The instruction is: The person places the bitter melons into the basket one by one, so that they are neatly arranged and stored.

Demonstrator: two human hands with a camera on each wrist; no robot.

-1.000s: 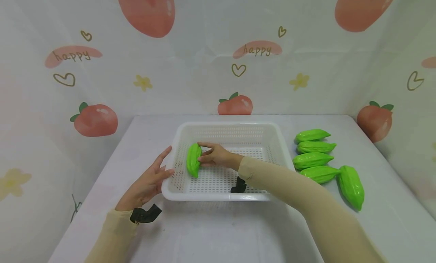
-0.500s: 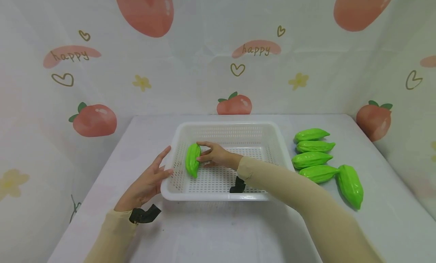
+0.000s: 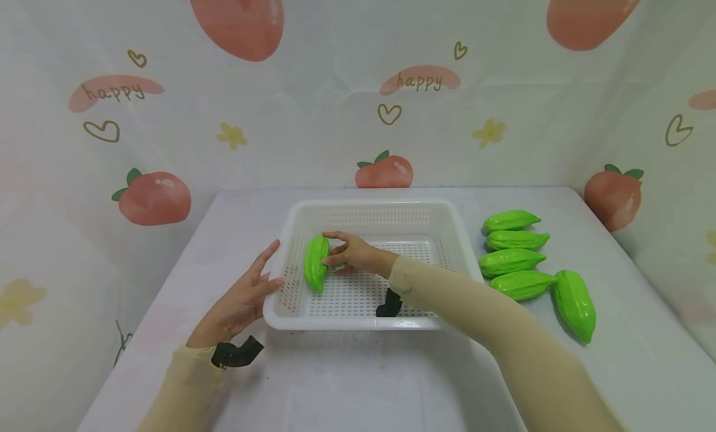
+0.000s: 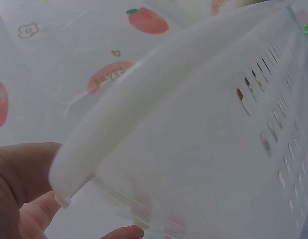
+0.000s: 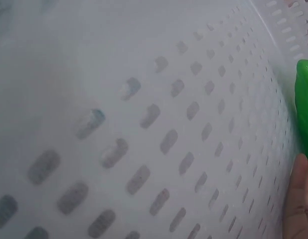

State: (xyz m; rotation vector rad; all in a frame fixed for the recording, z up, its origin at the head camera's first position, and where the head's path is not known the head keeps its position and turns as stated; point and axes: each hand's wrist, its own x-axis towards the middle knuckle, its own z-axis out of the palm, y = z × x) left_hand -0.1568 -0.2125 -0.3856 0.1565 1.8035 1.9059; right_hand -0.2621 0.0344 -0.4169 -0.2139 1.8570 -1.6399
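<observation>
A bright green ridged fruit (image 3: 316, 264) with a pointed tip lies lengthwise near the left wall inside a white perforated plastic basket (image 3: 347, 323). My right hand (image 3: 353, 255) reaches into the basket and pinches the fruit's upper half from the right; some fingers are hidden. In the right wrist view, its fingertips meet the fruit (image 5: 306, 109) at the right edge. Outside the left wall, my left hand (image 3: 243, 301) touches the basket, index finger and thumb stretched to the rim. The left wrist view shows its fingers below the basket rim (image 4: 124, 109).
Right of the basket, several more green fruits lie on the white-covered table (image 3: 347, 382): a column of them, including one ridged fruit (image 3: 517, 263), and a steeply angled fruit (image 3: 575, 307). A printed cloth backdrop (image 3: 324, 133) stands behind the table. Both wrists wear black straps.
Both hands and the green fruit hold the same places; the whole head view has shifted very slightly.
</observation>
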